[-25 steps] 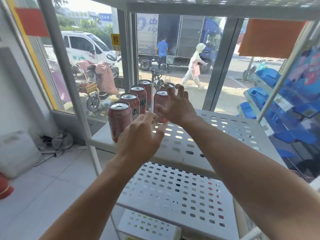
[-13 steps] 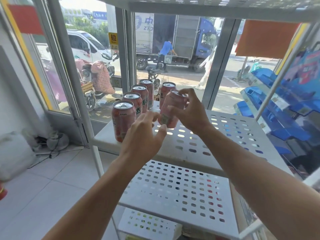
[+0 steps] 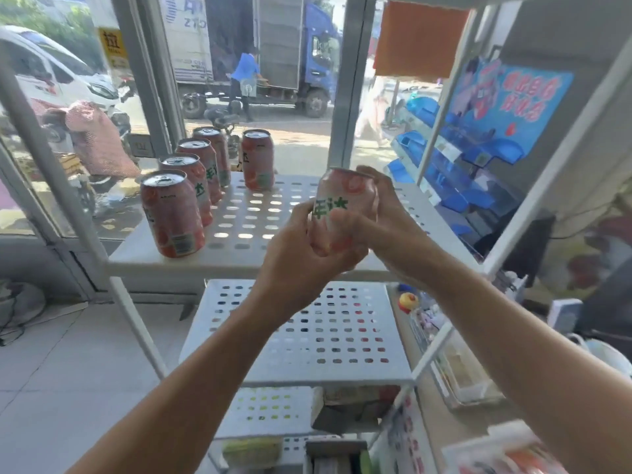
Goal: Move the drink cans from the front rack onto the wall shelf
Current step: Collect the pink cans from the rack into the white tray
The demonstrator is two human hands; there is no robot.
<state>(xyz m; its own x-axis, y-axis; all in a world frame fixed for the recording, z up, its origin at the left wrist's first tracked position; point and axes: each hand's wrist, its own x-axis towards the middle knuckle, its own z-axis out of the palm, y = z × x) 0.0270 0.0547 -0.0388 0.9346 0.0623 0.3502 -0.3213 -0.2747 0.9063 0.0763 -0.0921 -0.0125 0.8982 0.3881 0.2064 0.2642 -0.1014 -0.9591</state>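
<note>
Lifted clear of the white perforated metal rack (image 3: 239, 258), a pink aluminium drink can (image 3: 342, 213) sits clasped between my left hand (image 3: 301, 254) and right hand (image 3: 386, 227), fingers of both curled around its body. A careless two-handed swing could, I judge, topple the five pink cans (image 3: 191, 186) standing on that rack, left of it.

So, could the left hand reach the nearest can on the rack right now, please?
Probably not at once: the left hand grips the held can together with the right hand. The path to the nearest can looks open.
</note>
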